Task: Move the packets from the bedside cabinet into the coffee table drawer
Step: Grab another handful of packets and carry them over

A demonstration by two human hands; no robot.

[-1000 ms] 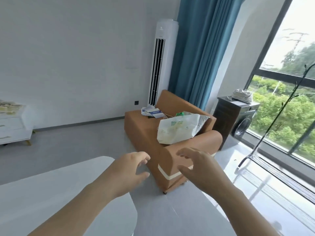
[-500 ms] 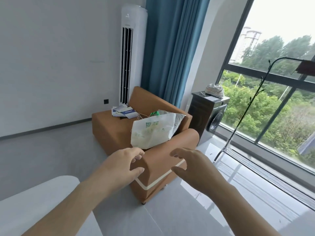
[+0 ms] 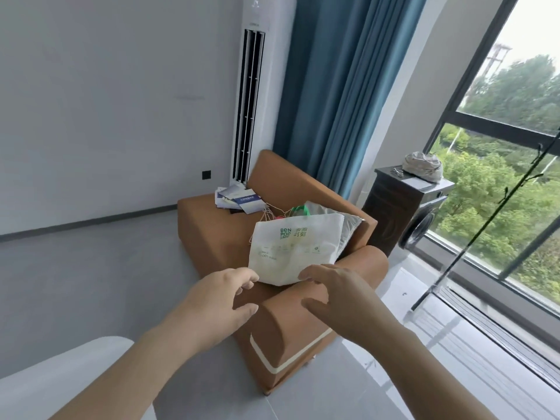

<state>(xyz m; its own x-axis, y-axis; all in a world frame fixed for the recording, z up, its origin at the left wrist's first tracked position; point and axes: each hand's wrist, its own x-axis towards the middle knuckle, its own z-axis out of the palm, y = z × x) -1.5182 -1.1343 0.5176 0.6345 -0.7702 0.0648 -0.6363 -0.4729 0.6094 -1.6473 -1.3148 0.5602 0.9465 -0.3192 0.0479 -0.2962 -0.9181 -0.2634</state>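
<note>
**Hands.** Left hand (image 3: 218, 301): raised in front of the body, fingers loosely curled, thumb apart, nothing held. Right hand (image 3: 342, 301): raised beside it, fingers loosely bent and spread, also holding nothing. In this view both overlap the lower edge of a bag (image 3: 297, 253), but no grip on it shows.

**Task items.** Packets: not in view. Bedside cabinet: not in view. Drawer: none visible. A white rounded surface (image 3: 60, 374) sits at lower left; whether it is the coffee table cannot be told.

**Surroundings.**
- Orange sofa (image 3: 218, 237) straight ahead.
- On the sofa: the white printed bag, propped against the near armrest, and loose booklets (image 3: 239, 201) at the far end.
- Behind the sofa: a tall air conditioner (image 3: 263, 86) and a blue curtain (image 3: 333, 86).
- At right: a dark washer (image 3: 418, 216) below the window (image 3: 500, 177).

**Handling (judged from the task wording only).**
- Packets are probably light, thin and pliable, with slick wrappers that slide against each other.
- Gather them into a flat stack and pinch it across the middle, thumb on top and fingers beneath.
- Avoid lifting by a corner, which lets the rest fan out and drop.

**Stage.** Nothing collected; the cabinet has yet to be reached.
</note>
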